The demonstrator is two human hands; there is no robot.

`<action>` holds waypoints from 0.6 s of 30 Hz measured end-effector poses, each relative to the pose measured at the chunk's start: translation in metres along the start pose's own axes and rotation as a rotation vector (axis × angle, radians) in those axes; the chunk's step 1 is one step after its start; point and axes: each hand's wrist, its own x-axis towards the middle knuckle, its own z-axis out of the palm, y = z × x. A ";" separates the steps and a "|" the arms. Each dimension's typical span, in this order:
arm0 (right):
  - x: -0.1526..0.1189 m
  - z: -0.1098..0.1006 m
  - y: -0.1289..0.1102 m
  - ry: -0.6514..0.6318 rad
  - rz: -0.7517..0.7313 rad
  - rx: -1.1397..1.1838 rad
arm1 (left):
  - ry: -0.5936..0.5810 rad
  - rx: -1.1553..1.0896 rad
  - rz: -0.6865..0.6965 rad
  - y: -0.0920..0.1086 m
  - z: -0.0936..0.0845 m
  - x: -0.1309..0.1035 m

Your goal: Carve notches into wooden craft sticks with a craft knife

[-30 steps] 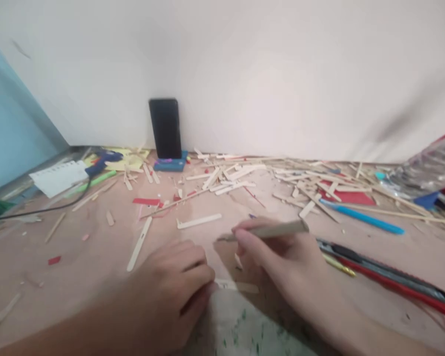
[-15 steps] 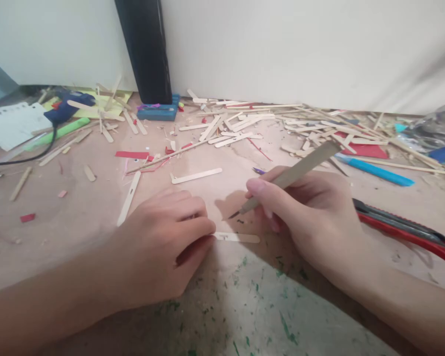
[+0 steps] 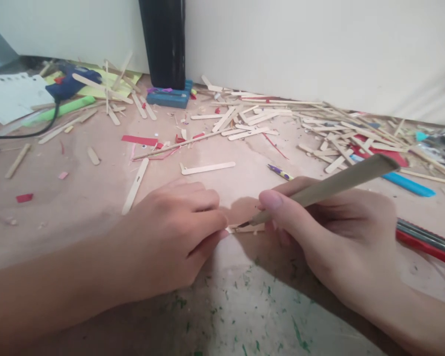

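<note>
My left hand (image 3: 185, 227) pinches one end of a popsicle stick (image 3: 249, 229) flat on the table; much of the stick is hidden by the fingers. My right hand (image 3: 330, 237) grips a craft knife (image 3: 330, 187) with a tan handle, like a pen. Its dark, thin tip touches the stick just right of my left fingertips. Behind my hands lie a popsicle stick with a small notched piece at its end (image 3: 208, 168) and another stick with a slot cut in it (image 3: 135, 187). A purple-and-yellow pointed tool (image 3: 280, 171) lies partly behind my right hand.
A red box cutter (image 3: 426, 242) lies to the right, a blue pen-like piece (image 3: 410, 184) behind it. Loose popsicle sticks (image 3: 259, 118) pile along the wall. At the back left is a blue glue gun (image 3: 72, 81) with its cord; a black upright object (image 3: 165, 44) stands nearby.
The knife tip has come down from above the stick onto it, close to my left fingertips. My right hand has shifted right in view, and the camera view has moved slightly.
</note>
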 end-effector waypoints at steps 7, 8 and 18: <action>0.002 -0.002 0.000 -0.036 -0.036 -0.016 | 0.019 0.027 0.014 0.000 0.000 -0.001; 0.002 -0.002 0.000 -0.037 -0.049 -0.021 | 0.018 0.030 0.014 0.000 0.000 -0.001; 0.003 0.001 0.003 -0.034 -0.106 -0.033 | -0.007 0.024 0.006 -0.001 -0.001 0.001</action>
